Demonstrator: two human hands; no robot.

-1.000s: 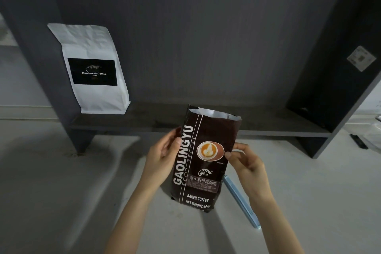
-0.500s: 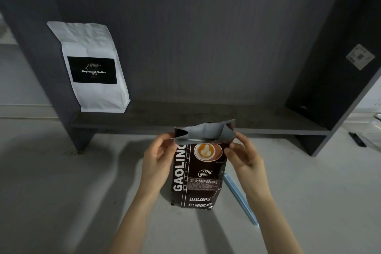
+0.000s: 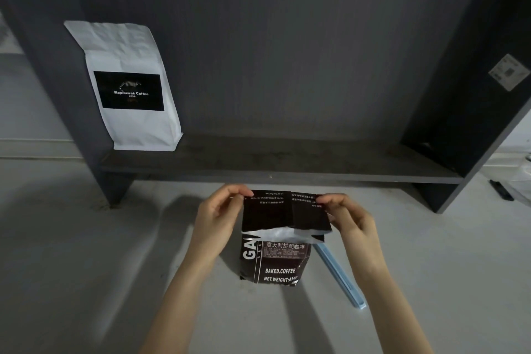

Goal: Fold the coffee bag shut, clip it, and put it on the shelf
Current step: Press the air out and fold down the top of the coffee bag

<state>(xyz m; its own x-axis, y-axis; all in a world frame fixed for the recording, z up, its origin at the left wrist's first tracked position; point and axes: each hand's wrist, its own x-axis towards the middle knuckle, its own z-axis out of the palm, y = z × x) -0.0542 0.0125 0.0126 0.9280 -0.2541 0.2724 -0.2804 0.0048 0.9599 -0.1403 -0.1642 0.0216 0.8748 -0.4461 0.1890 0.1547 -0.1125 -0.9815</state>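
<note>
The fold is judged under way: the coffee bag (image 3: 275,259), standing on the worktop (image 3: 86,267) in front of the shelf (image 3: 287,164), is pinched at its turned-down top by the left hand (image 3: 218,218) and right hand (image 3: 349,220), the fold must next be creased flat and the blue clip (image 3: 339,276) beside the bag fetched, and open room is left on the shelf right of the white bag (image 3: 129,86).

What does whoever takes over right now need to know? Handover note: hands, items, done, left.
Left hand: pinching the left end of the folded-over top of the dark coffee bag.
Right hand: pinching the right end of the same fold.
Bag: upright on the grey surface in front of the shelf, top flap folded down toward the camera, silver lining showing at its edge.
Blue clip: lying on the surface right of the bag, untouched.
White coffee bag: on the shelf's left end.
Done: first fold.
Left: finish folding if needed, clip, shelve.
</note>
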